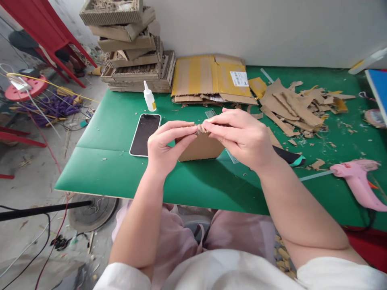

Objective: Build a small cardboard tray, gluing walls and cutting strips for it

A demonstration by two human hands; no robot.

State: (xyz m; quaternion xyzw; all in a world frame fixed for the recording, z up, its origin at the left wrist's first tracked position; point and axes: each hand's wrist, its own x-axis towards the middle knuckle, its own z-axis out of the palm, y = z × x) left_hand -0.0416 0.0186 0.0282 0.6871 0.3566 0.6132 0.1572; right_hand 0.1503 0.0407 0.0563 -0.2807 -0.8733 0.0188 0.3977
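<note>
At frame centre, the left hand (166, 146) and right hand (246, 137) both pinch the upper edge of a cardboard piece (199, 148). I judge uneven finger pressure could crush that edge; a careless forward swing could topple the upright nozzle bottle (149, 99), upper left.

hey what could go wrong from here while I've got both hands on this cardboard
The small white bottle stands upright just behind the phone; a bump might topple it onto it.

The black-and-teal handle pokes out past the right hand; if it's a cutter, its hidden end could nick skin.

The cardboard piece, pinched along its top edge, might tear.
</note>
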